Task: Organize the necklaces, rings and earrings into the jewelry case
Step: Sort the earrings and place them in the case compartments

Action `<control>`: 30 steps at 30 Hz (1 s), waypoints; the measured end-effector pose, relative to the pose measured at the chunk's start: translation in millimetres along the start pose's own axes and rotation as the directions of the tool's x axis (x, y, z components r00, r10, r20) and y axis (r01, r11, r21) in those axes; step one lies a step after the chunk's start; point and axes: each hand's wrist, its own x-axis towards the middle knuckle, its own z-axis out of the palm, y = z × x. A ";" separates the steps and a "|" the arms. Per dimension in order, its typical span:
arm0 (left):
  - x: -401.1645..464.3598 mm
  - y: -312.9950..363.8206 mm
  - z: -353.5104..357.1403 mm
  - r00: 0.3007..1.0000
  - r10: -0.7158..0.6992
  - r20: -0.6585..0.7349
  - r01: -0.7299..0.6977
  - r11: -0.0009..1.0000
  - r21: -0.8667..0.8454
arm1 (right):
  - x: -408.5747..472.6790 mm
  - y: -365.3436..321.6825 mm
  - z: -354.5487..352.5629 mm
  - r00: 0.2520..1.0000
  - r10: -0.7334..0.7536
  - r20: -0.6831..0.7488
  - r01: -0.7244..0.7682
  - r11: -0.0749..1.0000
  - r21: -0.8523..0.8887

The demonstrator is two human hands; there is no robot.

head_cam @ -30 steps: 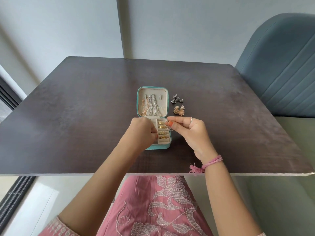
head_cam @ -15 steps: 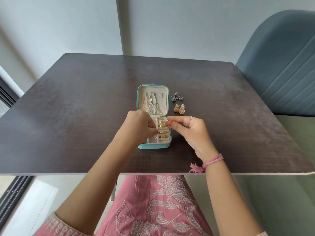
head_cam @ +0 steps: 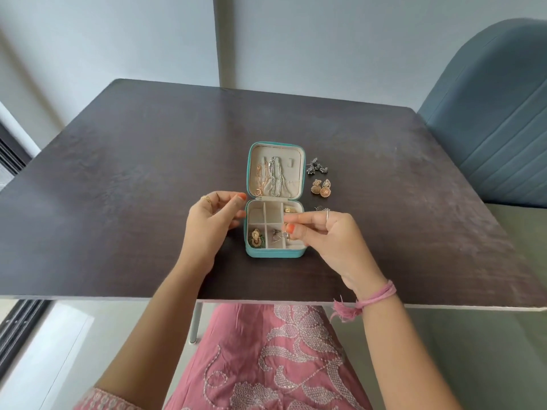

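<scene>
Right-hand fingers (head_cam: 307, 218) were curled, thumb and forefinger pinched over the case's right-hand column; something small and metallic showed at the thumb tip, too small to identify, so whether it was actually gripped could not be told. Right hand (head_cam: 331, 241) hovered over the near right corner of the jewelry case (head_cam: 275, 253). Left hand (head_cam: 211, 223) sat just beside the case's left wall, fingers loosely curled and relaxed, holding nothing; a gold ring on one finger. No brand, label or writing legible anywhere.

Case: teal, open, lying at the middle of the table (head_cam: 118, 179), nearer the front edge than the back. Tray divided into compartments:
- near left: gold earring with green (head_cam: 255, 238)
- near middle: silver earring (head_cam: 276, 235)
- far right: gold rings (head_cam: 289, 210), partly hidden by the right fingers
- other visible compartments bare.

Lid (head_cam: 276, 170) lay open beyond the tray, with gold and silver necklaces (head_cam: 272, 180) hung inside it.

On the table right of the case, apart from it: a small silver piece (head_cam: 321, 208) just beyond the right hand, gold dome earrings (head_cam: 322, 188) beside the lid, dark silver earrings (head_cam: 318, 167) farther back.

Blue chair (head_cam: 488, 119) stood at the far right corner.
</scene>
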 end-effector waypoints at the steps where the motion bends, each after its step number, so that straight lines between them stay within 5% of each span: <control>1: 0.4 -2.0 -0.8 1.000 -0.007 0.004 0.007 1.000 -0.022 | -0.4 0.9 0.8 1.000 -0.001 -0.004 0.001 1.000 -0.022; 8: 6.0 -5.5 -6.5 0.998 -0.055 0.035 0.062 0.976 -0.211 | 4.9 -1.5 7.6 0.999 -0.033 0.018 0.036 0.956 -0.290; 15: 7.9 -7.0 -7.8 0.998 -0.058 0.034 0.064 0.968 -0.243 | 8.0 -12.1 19.5 0.990 -0.116 0.079 0.139 0.743 -0.655; 20: 7.6 -7.1 -7.8 0.997 -0.066 0.039 0.074 0.962 -0.262 | 8.2 -6.8 23.3 0.980 -0.173 0.102 0.189 0.625 -0.757; 24: 6.9 -6.8 -7.3 0.997 -0.073 0.038 0.080 0.964 -0.255 | 7.8 -2.6 20.1 0.977 -0.197 0.077 0.185 0.623 -0.760; 30: 4.7 -3.8 -7.1 0.999 -0.040 0.023 0.044 0.977 -0.207 | 10.0 -10.5 -7.8 0.983 -0.185 -0.017 0.142 0.807 -0.573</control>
